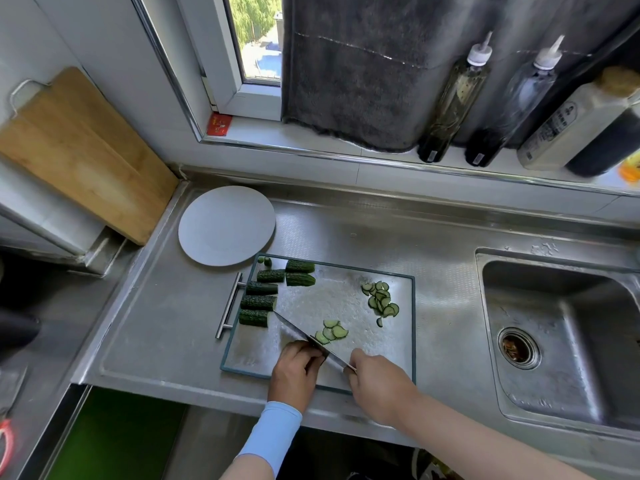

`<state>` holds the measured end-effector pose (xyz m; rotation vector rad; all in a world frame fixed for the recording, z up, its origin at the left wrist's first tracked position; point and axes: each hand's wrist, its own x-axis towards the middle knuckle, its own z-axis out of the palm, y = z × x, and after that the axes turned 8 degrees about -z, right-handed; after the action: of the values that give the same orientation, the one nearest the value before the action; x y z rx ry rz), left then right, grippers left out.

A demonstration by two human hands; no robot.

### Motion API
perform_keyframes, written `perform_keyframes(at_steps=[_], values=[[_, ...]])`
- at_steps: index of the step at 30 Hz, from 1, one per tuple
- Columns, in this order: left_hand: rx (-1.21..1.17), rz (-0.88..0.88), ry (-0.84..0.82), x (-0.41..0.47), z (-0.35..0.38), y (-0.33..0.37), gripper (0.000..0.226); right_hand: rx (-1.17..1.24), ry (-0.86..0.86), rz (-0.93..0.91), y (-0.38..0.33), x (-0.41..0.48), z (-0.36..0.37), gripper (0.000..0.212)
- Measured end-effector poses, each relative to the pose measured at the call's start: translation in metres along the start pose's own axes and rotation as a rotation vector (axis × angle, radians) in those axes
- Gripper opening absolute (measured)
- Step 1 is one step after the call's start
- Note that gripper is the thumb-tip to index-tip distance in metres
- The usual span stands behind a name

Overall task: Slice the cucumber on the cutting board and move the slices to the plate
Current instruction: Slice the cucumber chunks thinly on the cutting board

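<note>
A steel counter runs under a window sill, with a wooden board leaning on the wall at far left. Just right of it lies the plate, bare, its near edge touching the far left corner of the cutting board. Cucumber chunks line that board's left side and far left corner, beside its bar handle. The knife slants across the board, tip close to a left-side chunk. The left hand, in a pale blue sleeve, sits on the near part of the board with fingers curled against the blade; whether they hold anything is hidden. A few slices lie just right of the blade. The right hand grips the knife handle. A larger pile of slices sits near the board's right edge. Bottles stand on the sill above, and the sink is at far right.
</note>
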<state>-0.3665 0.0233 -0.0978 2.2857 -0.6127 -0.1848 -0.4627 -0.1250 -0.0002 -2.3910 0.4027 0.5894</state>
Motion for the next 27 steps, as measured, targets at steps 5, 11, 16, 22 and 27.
perform_keyframes(at_steps=[5, 11, 16, 22, 27], values=[[0.001, 0.009, -0.005, 0.0, -0.002, 0.001, 0.021, 0.001, -0.016, 0.028, -0.004, 0.014, 0.005, 0.02], [-0.003, 0.004, -0.021, 0.0, -0.003, 0.003, 0.021, 0.016, -0.006, 0.014, -0.002, 0.017, 0.002, 0.02], [-0.018, 0.042, -0.045, 0.002, -0.006, 0.002, 0.015, 0.043, 0.006, 0.043, 0.006, 0.021, -0.016, 0.024], [-0.013, 0.051, -0.102, 0.005, -0.011, 0.007, 0.016, 0.039, 0.135, 0.128, 0.034, 0.024, -0.036, 0.017], [0.023, 0.049, -0.118, 0.015, -0.018, 0.015, 0.007, -0.004, 0.201, 0.1, 0.046, 0.021, -0.048, 0.014]])
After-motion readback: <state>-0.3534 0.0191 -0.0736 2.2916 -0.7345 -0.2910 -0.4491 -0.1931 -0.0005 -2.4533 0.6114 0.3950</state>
